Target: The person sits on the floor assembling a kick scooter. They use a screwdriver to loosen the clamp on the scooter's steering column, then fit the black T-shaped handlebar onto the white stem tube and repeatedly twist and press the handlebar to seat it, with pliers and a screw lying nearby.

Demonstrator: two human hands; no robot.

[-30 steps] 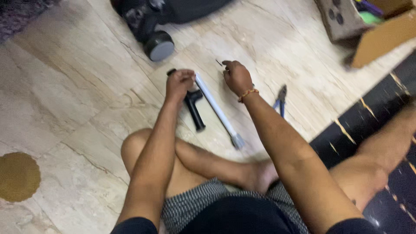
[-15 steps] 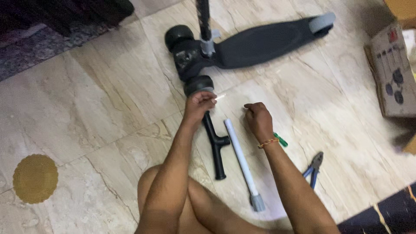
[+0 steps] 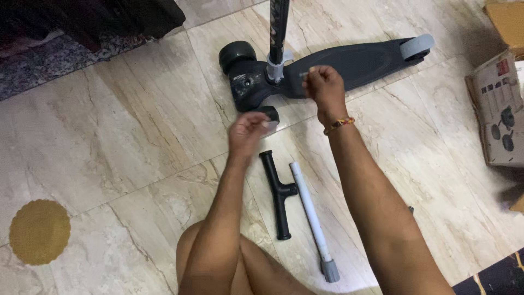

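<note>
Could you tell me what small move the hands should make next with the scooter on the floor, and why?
Probably bring the right hand down onto the grey clamp at the base of the scooter stem. That hand hovers beside it with something small pinched in its fingers, too blurred to identify. The left hand is raised near the front wheel, and the black T-handle and white tube lie unattached on the floor.

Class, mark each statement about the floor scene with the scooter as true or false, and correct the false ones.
1. The scooter lies on a tiled floor. True.
2. The black T-shaped handle is in the left hand. False: it lies on the floor, untouched.
3. The grey tube lies beside the T-shaped handle. True.
4. The right hand rests on the cardboard box. False: it is raised over the scooter deck.
5. A round yellow mat lies at the left. True.
</note>
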